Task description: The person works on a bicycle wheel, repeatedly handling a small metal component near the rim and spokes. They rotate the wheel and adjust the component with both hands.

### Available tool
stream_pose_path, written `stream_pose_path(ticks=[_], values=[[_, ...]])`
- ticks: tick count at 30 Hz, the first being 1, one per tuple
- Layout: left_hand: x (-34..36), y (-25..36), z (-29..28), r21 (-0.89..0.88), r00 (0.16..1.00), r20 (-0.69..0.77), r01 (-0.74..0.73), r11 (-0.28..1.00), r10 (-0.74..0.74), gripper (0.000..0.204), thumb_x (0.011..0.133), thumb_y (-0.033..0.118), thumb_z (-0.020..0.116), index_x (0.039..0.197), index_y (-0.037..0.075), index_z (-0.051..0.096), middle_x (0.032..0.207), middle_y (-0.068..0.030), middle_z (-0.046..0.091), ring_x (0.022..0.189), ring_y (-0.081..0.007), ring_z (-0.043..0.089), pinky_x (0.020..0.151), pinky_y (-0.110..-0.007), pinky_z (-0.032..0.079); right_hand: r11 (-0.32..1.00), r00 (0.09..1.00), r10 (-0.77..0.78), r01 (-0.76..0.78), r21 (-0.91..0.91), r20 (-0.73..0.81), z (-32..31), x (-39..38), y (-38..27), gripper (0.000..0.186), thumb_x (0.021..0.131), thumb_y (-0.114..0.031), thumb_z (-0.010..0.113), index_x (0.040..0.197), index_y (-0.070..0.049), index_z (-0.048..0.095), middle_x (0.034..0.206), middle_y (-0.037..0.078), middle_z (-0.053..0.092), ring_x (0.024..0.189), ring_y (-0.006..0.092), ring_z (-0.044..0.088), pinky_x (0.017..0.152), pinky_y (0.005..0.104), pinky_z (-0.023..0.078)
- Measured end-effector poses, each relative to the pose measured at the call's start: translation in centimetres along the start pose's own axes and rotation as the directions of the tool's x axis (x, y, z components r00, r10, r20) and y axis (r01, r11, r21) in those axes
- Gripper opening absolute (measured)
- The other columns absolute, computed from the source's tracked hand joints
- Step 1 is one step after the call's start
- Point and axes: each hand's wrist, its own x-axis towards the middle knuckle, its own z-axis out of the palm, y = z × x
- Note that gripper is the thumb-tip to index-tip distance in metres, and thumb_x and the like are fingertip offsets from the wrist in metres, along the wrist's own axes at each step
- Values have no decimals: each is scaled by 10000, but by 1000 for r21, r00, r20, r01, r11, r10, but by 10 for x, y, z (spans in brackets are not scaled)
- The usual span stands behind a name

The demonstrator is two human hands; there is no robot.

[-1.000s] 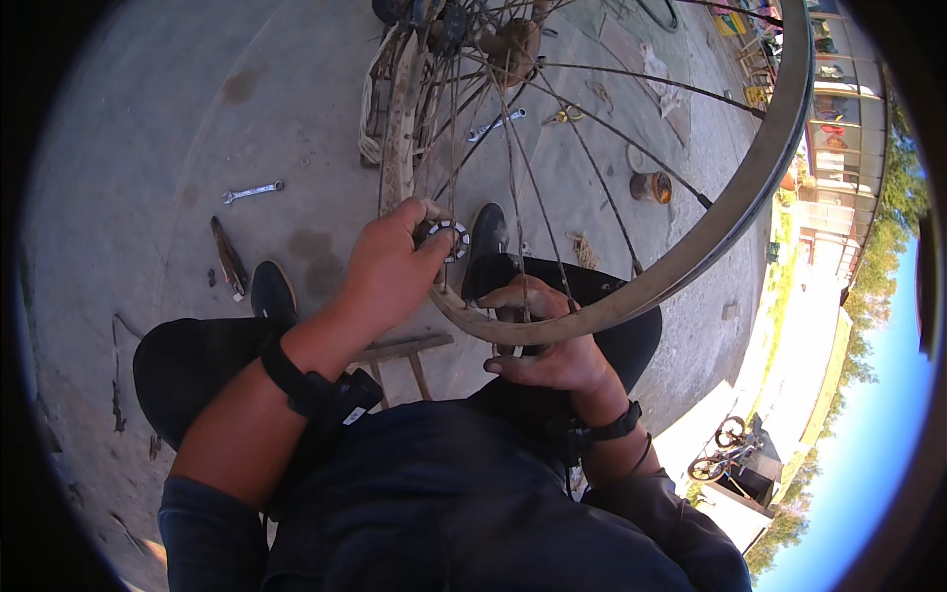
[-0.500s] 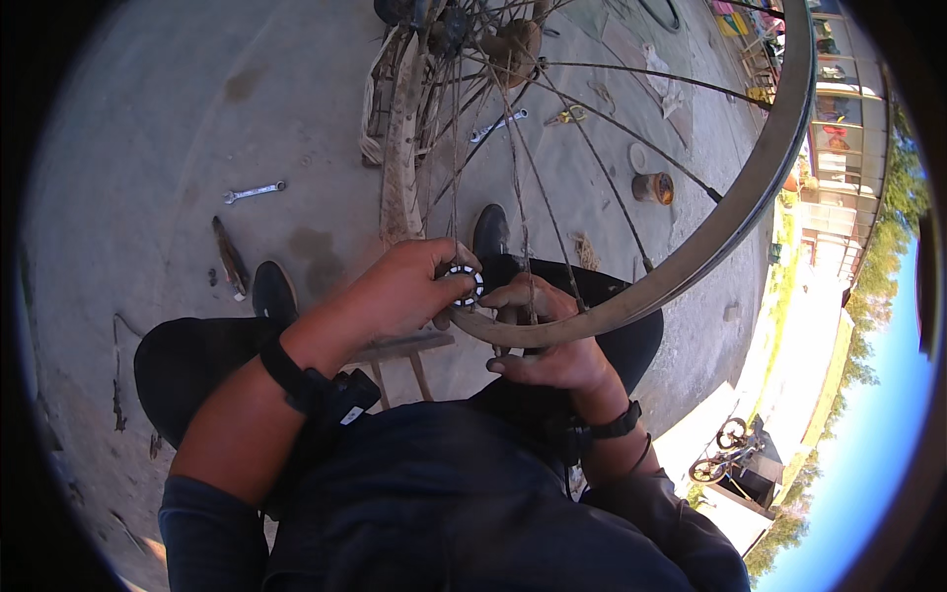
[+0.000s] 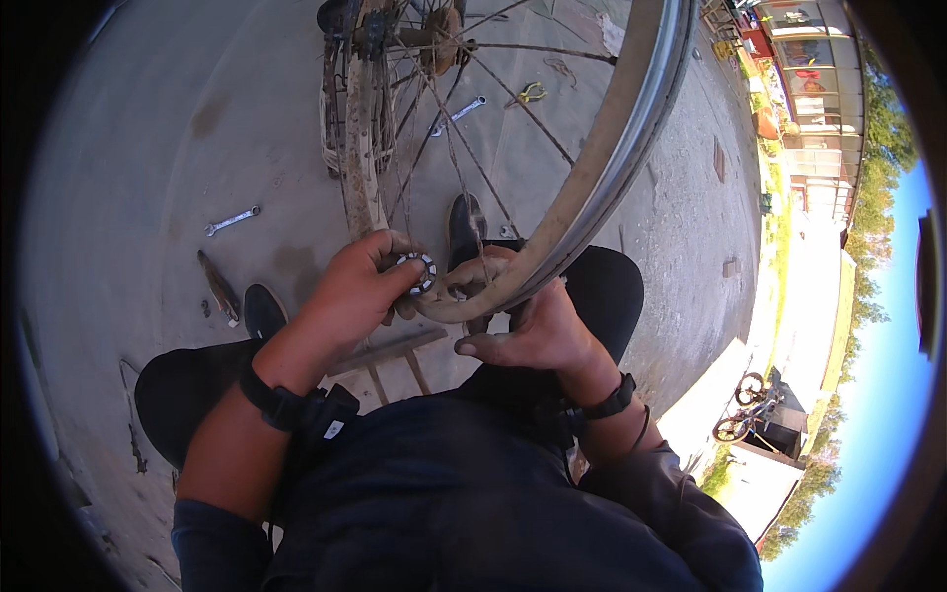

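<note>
A bicycle wheel [image 3: 590, 187] with a dusty rim and rusty spokes stands before me, its lower end between my hands. My left hand [image 3: 360, 288] is closed, pinching a round black-and-white spoke wrench [image 3: 428, 272] at the spokes just inside the rim. Whether its notch sits on a nipple is too small to tell. My right hand [image 3: 541, 331] wraps the rim from below and the right, thumb stretched out under it and fingers among the spokes. Part of those fingers is hidden behind the rim. The wheel's hub [image 3: 444, 35] shows at the top.
On the concrete floor lie a combination spanner [image 3: 233, 220], another spanner [image 3: 460, 116] behind the spokes, yellow-handled pliers [image 3: 531, 94] and a long dark tool [image 3: 219, 288]. A low wooden piece with legs [image 3: 390, 351] is below my hands. Farther right a bicycle [image 3: 735, 419] stands outside.
The wheel has swung left, its right side closer in and now covering the rusty tin. Both hands have shifted left with the rim, keeping their grips. The whole view has moved somewhat too.
</note>
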Motion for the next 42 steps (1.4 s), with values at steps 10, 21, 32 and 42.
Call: stream_pose_path(ticks=[10, 21, 32, 42], values=[[-28, 13, -13, -271, 992, 36, -103, 957, 117, 382, 975, 174, 709, 1308, 23, 599, 996, -28, 667, 803, -99, 633, 627, -221, 461, 990, 991, -132, 131, -57, -19, -11, -3, -22, 453, 823, -192, 762, 1208, 29, 676, 1155, 120, 701, 1072, 225, 677, 940, 357, 534], [-30, 6, -25, -220, 969, 191, -111, 969, 155, 330, 1045, 294, 628, 1223, 16, 644, 880, -53, 678, 681, -122, 631, 549, -237, 459, 922, 883, -382, 345, -176, -273, 5, 10, -48, 141, 916, -90, 707, 856, 15, 634, 798, 178, 600, 748, 358, 572, 658, 433, 451], [-36, 12, -28, -244, 975, 137, -137, 960, 174, 475, 1086, 460, 492, 1139, 25, 676, 844, -74, 697, 658, -147, 646, 527, -248, 463, 987, 904, -122, 156, 50, -410, -2, 24, -83, 456, 1017, -386, 680, 820, 21, 622, 652, 56, 509, 631, 109, 448, 549, 328, 386], [-27, 7, -33, -232, 978, 98, -157, 960, 184, 534, 1062, 512, 516, 1125, 6, 673, 816, -81, 691, 624, -167, 650, 508, -242, 472, 951, 915, 12, 114, 286, -403, -11, 44, -105, 569, 1002, -557, 642, 903, 0, 702, 672, -42, 553, 617, 43, 464, 524, 249, 355]])
